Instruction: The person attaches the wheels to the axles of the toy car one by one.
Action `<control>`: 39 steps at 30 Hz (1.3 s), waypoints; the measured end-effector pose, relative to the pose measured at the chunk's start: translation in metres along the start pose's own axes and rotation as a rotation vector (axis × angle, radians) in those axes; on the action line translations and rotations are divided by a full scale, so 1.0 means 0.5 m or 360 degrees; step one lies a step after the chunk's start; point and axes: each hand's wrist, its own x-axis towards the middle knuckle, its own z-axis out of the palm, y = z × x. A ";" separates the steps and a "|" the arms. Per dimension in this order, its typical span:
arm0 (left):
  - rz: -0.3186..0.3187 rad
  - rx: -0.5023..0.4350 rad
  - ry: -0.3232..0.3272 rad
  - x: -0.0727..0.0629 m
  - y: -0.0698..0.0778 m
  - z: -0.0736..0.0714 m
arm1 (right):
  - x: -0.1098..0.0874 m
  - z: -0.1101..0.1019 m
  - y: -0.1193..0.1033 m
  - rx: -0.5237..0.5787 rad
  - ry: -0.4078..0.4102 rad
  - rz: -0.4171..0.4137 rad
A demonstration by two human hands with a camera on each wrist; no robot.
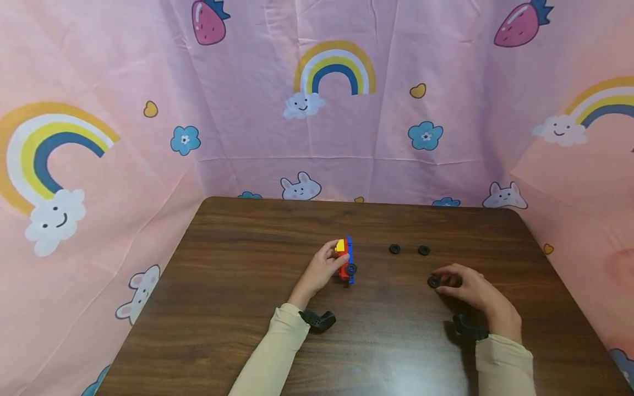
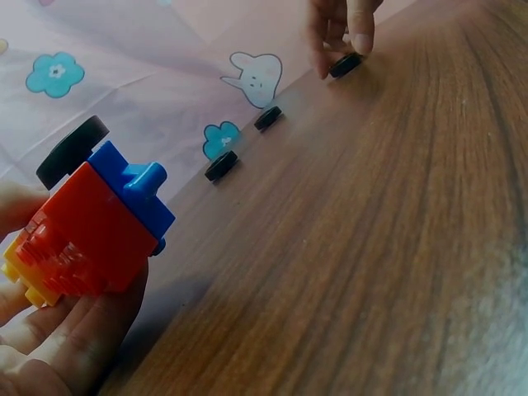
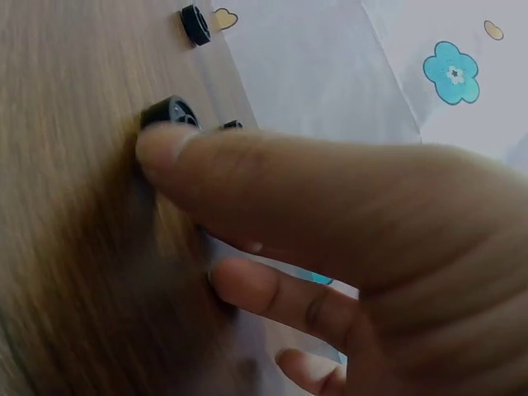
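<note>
My left hand (image 1: pixel 319 272) grips a small toy brick car (image 1: pixel 343 258) above the table, with its fingers and thumb around the body. The car is built of red, blue and yellow bricks. One black wheel (image 2: pixel 73 152) shows on its blue part in the left wrist view. On the right, my right hand (image 1: pixel 470 286) pinches another black wheel (image 1: pixel 433 281) at the tabletop between thumb and fingers. In the right wrist view the thumb (image 3: pixel 247 165) hides part of that wheel (image 3: pixel 172 110).
Two loose black wheels, a left one (image 1: pixel 394 248) and a right one (image 1: pixel 423 250), lie on the brown wooden table (image 1: pixel 238 275) beyond the hands. A pink patterned cloth (image 1: pixel 247 110) hangs behind the table and along its sides.
</note>
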 end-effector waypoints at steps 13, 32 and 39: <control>-0.0013 -0.0023 -0.0012 0.002 -0.003 0.000 | 0.005 0.010 -0.008 -0.0059 0.0038 -0.0025; 0.0006 -0.0001 -0.0008 0.001 -0.002 -0.001 | 0.023 0.017 -0.025 -0.0001 0.0123 0.0012; 0.0007 0.0018 -0.0021 -0.003 -0.001 -0.002 | 0.039 0.032 -0.035 -0.0099 0.0594 -0.0193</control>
